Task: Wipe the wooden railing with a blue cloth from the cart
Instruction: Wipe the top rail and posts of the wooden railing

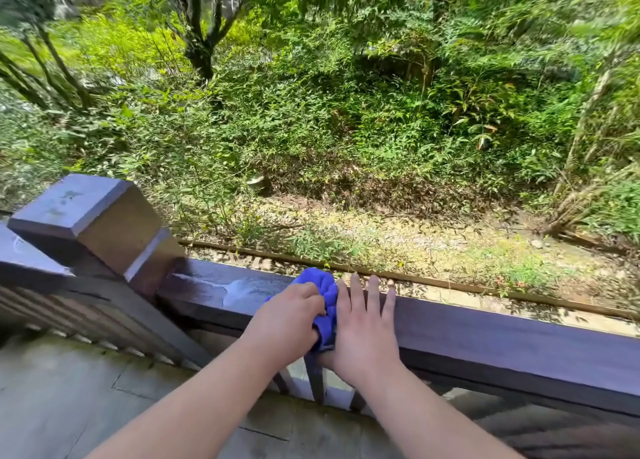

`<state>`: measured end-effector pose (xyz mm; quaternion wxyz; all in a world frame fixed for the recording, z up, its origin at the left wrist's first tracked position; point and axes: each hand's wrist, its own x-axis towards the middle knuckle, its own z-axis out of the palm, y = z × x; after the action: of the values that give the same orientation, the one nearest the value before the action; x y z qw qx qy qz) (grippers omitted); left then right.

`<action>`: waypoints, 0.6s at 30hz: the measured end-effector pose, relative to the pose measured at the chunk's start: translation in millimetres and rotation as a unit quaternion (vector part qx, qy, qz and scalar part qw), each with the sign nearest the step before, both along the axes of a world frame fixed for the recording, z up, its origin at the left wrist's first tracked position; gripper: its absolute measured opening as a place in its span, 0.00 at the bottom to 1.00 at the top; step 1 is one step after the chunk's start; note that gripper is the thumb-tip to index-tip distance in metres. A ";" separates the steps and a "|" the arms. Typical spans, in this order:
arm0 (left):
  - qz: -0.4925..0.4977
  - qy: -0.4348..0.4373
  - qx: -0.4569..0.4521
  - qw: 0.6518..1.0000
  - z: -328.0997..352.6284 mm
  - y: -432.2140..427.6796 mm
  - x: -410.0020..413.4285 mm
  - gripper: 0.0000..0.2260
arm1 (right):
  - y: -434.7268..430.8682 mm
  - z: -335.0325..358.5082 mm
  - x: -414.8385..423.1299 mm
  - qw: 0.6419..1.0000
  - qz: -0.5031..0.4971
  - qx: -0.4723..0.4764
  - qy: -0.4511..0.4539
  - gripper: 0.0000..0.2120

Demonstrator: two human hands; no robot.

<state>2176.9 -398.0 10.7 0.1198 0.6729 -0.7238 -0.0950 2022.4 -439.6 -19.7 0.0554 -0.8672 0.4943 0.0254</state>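
A dark wooden railing (502, 330) runs from the left post down to the right edge of the view. A bunched blue cloth (320, 287) lies on its top rail, and my left hand (289, 320) is shut on it. Just right of the cloth, my right hand (363, 323) lies flat on the rail with fingers spread, its thumb side touching the cloth. A wet, shiny streak (239, 289) shows on the rail to the left of the cloth. The cart is out of view.
A square wooden post (93, 223) with a bevelled cap stands at the left end of the rail. Thin balusters (317, 382) hang below it. Grey paving slabs (69, 389) lie at my feet. Beyond the railing the ground drops to dense green bushes (311, 112) and trees.
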 end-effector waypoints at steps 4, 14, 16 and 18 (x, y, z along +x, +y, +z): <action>0.028 0.005 0.005 1.000 0.9 10.8 39.6 0.10 | 1.1 5.5 43.4 1.000 0.027 -0.004 -0.014 0.61; 0.121 -0.041 0.033 0.991 8.5 38.7 160.2 0.07 | 23.7 -0.6 151.2 0.999 0.046 -0.012 -0.005 0.60; 0.137 -0.056 0.047 0.988 9.2 40.6 178.5 0.06 | 27.5 -1.3 167.5 0.999 0.042 -0.010 -0.006 0.60; 0.146 -0.076 0.050 0.985 10.2 40.3 187.8 0.05 | 30.2 -0.4 179.6 0.999 0.041 -0.009 -0.010 0.60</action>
<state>2364.6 -357.7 20.9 0.0431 0.7817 -0.6191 -0.0615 2202.0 -409.4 -20.0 0.0519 -0.8872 0.4581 0.0144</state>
